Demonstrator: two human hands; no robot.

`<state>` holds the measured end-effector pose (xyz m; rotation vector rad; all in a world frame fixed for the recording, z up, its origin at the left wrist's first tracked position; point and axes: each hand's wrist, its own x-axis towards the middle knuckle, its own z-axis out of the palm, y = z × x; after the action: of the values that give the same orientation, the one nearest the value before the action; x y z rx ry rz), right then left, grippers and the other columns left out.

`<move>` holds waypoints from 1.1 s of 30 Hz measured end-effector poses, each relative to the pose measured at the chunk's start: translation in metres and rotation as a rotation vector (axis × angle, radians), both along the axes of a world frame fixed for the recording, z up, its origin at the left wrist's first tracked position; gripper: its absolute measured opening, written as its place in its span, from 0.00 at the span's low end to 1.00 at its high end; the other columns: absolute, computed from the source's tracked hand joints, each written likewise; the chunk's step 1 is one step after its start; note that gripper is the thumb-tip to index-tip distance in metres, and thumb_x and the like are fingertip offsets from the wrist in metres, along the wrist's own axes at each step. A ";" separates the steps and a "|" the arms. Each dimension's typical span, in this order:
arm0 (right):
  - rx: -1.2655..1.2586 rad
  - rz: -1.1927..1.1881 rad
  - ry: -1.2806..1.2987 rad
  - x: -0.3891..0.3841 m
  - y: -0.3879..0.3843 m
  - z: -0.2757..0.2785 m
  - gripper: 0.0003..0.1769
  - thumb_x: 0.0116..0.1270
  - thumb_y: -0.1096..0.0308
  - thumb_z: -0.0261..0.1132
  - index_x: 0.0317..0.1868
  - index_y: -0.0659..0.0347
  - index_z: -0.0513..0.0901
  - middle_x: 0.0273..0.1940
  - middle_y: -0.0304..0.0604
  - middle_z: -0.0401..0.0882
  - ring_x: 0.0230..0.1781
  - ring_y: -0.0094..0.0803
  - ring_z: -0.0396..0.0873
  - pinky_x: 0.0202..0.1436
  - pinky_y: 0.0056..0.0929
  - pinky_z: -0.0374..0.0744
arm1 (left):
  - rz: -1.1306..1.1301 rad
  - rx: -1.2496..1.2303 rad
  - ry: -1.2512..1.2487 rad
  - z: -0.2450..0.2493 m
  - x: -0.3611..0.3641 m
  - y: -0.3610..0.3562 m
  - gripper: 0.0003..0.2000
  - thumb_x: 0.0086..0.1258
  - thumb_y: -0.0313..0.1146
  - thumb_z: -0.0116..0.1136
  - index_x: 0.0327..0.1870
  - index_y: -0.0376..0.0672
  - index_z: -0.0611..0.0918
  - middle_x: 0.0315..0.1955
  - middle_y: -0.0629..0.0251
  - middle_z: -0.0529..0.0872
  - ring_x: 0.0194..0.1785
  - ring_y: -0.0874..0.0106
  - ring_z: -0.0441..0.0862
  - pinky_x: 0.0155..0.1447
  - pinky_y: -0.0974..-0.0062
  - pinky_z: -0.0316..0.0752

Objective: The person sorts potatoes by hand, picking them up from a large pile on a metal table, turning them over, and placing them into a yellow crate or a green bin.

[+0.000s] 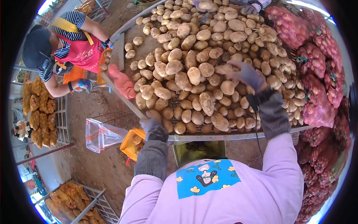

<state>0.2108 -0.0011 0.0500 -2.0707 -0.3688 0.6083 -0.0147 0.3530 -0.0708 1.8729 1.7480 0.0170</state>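
A broad heap of potatoes (194, 74) covers the metal-edged table (238, 136) in front of me. My right hand (244, 72), in a grey glove, reaches over the middle of the heap. Its blurred fingers curl round a potato (224, 70). At the near left corner, my left hand (150, 122), also gloved, is at the table's rim against a potato (154, 114); I cannot tell whether its fingers grip it. Below this hand hangs an open orange bag (130, 143) with potatoes inside.
A co-worker in a red apron (84, 56) stands at the left. Another person's gloved hand (255, 5) is at the far side. Red net sacks (317, 97) are stacked at the right. A clear plastic bag (99, 134) hangs lower left. Filled yellow sacks (39, 112) stand on racks.
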 end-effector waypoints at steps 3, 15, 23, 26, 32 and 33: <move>0.275 0.143 0.303 -0.094 0.013 0.052 0.32 0.65 0.60 0.72 0.67 0.64 0.75 0.58 0.43 0.81 0.61 0.33 0.77 0.60 0.29 0.79 | -0.018 0.134 0.016 -0.013 -0.001 0.001 0.34 0.71 0.62 0.53 0.52 0.29 0.75 0.44 0.38 0.85 0.49 0.43 0.84 0.52 0.51 0.80; 0.148 0.358 0.252 -0.216 0.033 -0.001 0.23 0.69 0.51 0.65 0.56 0.60 0.82 0.44 0.45 0.84 0.44 0.33 0.82 0.52 0.32 0.79 | 0.017 0.062 -0.030 -0.010 -0.002 0.000 0.34 0.72 0.60 0.53 0.55 0.29 0.75 0.49 0.38 0.84 0.52 0.44 0.84 0.55 0.52 0.80; -0.445 0.055 -0.570 0.012 0.023 -0.061 0.22 0.62 0.63 0.66 0.55 0.62 0.81 0.54 0.54 0.81 0.57 0.51 0.79 0.61 0.45 0.77 | -0.003 0.094 -0.017 -0.007 -0.003 0.000 0.35 0.71 0.61 0.54 0.55 0.29 0.75 0.48 0.37 0.84 0.52 0.42 0.84 0.55 0.51 0.79; -0.744 0.261 -0.499 0.049 0.037 -0.091 0.21 0.59 0.65 0.66 0.54 0.59 0.81 0.53 0.53 0.80 0.56 0.53 0.78 0.62 0.45 0.78 | 0.006 0.118 -0.061 -0.023 -0.004 0.006 0.35 0.70 0.61 0.55 0.53 0.29 0.76 0.46 0.36 0.85 0.50 0.41 0.84 0.53 0.50 0.79; -0.769 0.089 -0.519 0.056 0.023 -0.026 0.24 0.56 0.52 0.72 0.52 0.52 0.83 0.56 0.51 0.76 0.61 0.52 0.75 0.63 0.47 0.77 | -0.012 0.099 -0.042 -0.016 -0.003 0.007 0.34 0.71 0.60 0.54 0.53 0.29 0.75 0.47 0.37 0.84 0.51 0.41 0.82 0.55 0.50 0.77; -0.720 -0.124 -0.605 0.066 0.016 -0.025 0.28 0.54 0.49 0.73 0.53 0.52 0.83 0.58 0.51 0.75 0.62 0.53 0.73 0.64 0.47 0.76 | -0.017 0.061 -0.027 -0.013 -0.004 0.005 0.34 0.71 0.60 0.51 0.55 0.29 0.74 0.50 0.37 0.82 0.54 0.42 0.81 0.58 0.50 0.76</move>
<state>0.2765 0.0153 0.0254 -2.9405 -0.3903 -0.0018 -0.0190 0.3576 -0.0842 1.9221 1.7312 0.0893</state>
